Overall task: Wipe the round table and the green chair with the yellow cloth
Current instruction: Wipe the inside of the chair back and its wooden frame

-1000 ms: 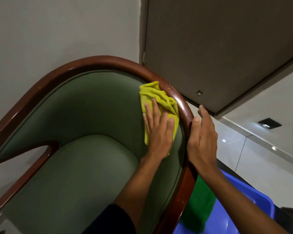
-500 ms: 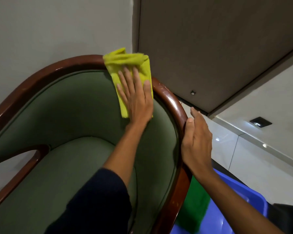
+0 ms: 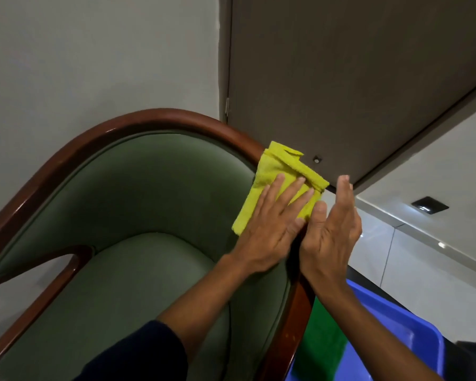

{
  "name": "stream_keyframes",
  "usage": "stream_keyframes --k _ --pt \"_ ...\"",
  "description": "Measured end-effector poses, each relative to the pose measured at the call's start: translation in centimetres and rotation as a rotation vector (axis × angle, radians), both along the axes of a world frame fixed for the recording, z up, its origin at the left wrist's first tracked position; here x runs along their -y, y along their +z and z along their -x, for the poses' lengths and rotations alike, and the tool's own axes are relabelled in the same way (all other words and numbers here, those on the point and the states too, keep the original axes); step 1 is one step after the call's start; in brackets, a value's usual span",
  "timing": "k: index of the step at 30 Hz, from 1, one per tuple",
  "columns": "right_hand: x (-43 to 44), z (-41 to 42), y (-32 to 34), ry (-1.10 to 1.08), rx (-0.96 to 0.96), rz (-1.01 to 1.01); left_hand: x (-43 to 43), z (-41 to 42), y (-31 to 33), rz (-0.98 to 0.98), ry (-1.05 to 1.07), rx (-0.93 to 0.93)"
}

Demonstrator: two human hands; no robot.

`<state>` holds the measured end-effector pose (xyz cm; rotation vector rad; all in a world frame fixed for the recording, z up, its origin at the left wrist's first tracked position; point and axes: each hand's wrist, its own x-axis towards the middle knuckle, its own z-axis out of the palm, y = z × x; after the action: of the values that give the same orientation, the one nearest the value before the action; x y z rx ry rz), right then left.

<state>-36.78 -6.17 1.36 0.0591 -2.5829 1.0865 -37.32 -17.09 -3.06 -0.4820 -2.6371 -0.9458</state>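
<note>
- Green upholstered armchair with a curved, glossy reddish-brown wooden frame (image 3: 138,193) stands against a pale wall; seat and inner backrest in full view.
- Folded yellow cloth (image 3: 279,171) lies over the right side of the backrest, draped across the wooden rim, upper edge sticking out past it.
- Left hand (image 3: 270,229) lies flat on the cloth, palm down, fingers (image 3: 300,185) spread and straight, pressing the fabric against the chair. Dark sleeve on that forearm.
- Right hand (image 3: 330,232) just beside the left, on the outer side of the rim; fingers together and extended, thumb lying along the wood near the cloth's lower corner. Not gripping anything.
- Blue plastic bin (image 3: 396,325) with something green inside sits on the floor beside the chair, lower right.
- Grey-brown door (image 3: 341,78) behind the chair.
- Round table out of view.
</note>
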Motion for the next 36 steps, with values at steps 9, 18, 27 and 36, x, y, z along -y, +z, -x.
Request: stream_keyframes --k 9,18,27,36 --pt "0.1 0.0 0.2 0.034 0.051 -0.03 8.5 7.3 -0.2 -0.147 0.802 0.039" --pt "0.0 0.2 0.1 0.051 0.052 -0.043 -2.8 -3.4 -1.3 -0.562 0.476 0.162" --pt "-0.1 0.3 -0.2 0.07 0.005 -0.067 2.1 -2.7 -1.9 -1.096 0.787 0.516" --pt "-2.8 -5.5 -0.3 0.046 0.124 0.164 3.7 -8.9 2.4 -1.143 0.545 0.411"
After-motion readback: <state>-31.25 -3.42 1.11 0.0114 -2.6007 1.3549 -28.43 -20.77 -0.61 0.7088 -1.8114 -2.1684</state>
